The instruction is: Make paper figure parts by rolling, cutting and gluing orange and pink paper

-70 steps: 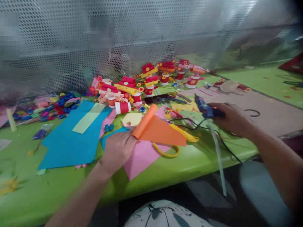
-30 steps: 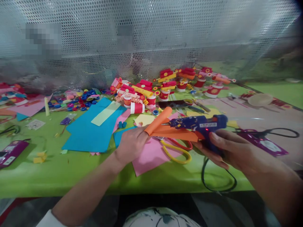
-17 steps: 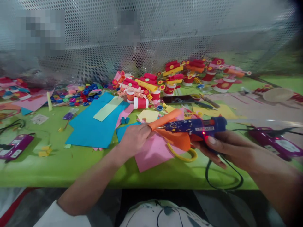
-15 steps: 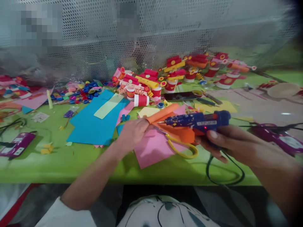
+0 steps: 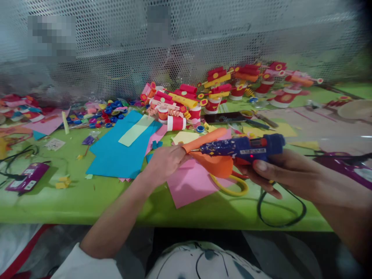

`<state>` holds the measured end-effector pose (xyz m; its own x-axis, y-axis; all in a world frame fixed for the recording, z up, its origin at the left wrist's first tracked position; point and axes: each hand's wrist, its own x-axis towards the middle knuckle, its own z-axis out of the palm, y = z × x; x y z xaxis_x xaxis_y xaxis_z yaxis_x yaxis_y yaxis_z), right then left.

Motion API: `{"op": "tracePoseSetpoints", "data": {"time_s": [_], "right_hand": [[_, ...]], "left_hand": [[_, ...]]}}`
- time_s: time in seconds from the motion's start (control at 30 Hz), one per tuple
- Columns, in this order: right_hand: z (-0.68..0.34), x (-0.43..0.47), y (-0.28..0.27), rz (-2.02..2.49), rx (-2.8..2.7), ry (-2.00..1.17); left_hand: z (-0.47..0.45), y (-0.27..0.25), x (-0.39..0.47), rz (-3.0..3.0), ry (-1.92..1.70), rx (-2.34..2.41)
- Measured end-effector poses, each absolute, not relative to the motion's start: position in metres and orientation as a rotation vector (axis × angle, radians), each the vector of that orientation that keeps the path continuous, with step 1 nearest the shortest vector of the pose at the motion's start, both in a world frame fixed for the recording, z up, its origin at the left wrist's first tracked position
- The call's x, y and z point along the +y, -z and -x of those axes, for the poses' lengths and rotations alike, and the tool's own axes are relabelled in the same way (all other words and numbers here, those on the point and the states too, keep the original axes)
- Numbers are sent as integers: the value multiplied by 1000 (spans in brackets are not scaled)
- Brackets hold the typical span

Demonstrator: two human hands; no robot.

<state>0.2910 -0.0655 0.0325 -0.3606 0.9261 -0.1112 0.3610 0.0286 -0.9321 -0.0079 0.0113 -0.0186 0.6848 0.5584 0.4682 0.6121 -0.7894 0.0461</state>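
Observation:
My right hand (image 5: pixel 279 170) is wrapped round a blue hot glue gun (image 5: pixel 241 150) with a small red light lit on its side. Its metal nozzle points left and meets the orange paper (image 5: pixel 206 139), as near as I can tell. Between the fingers of my left hand (image 5: pixel 167 161) is the left end of that curled orange paper, whose lower part hangs below the gun. Beneath lie a pink paper sheet (image 5: pixel 186 190) and scissors, of which a yellow handle (image 5: pixel 235 190) shows.
Blue paper sheets (image 5: pixel 113 155) lie left of my hands. Several red and white paper cups (image 5: pixel 177 123) with coloured paper rolls stand behind, near a dark phone (image 5: pixel 223 117). Purple devices (image 5: pixel 29 178) lie at both sides. A perforated screen (image 5: pixel 116 50) rises at the back.
The glue gun's nozzle has shifted slightly left and now meets the orange paper more closely. The paper's lower part covers more of the scissors. The whole view has moved a little.

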Motion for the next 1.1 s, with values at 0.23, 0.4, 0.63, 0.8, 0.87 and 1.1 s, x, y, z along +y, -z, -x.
{"op": "tracePoseSetpoints", "data": {"time_s": [0.23, 0.4, 0.63, 0.8, 0.87, 1.1], "right_hand": [[-289, -74, -32, 1276, -1851, -1226], [-284, -75, -36, 1313, -1881, -1176], [-283, -76, -34, 1283, -1912, -1119], [-285, -77, -31, 1301, -1967, -1044], [-283, -78, -34, 1316, -1996, -999], [-277, -81, -41, 1459, -1992, -821]], "left_hand": [[7, 17, 7, 2786, 665, -994], [7, 16, 6, 2818, 660, -1004], [6, 13, 4, 2828, 685, -1020], [7, 15, 5, 2807, 758, -994], [7, 16, 5, 2795, 799, -971], [7, 17, 5, 2827, 730, -1012]]}}
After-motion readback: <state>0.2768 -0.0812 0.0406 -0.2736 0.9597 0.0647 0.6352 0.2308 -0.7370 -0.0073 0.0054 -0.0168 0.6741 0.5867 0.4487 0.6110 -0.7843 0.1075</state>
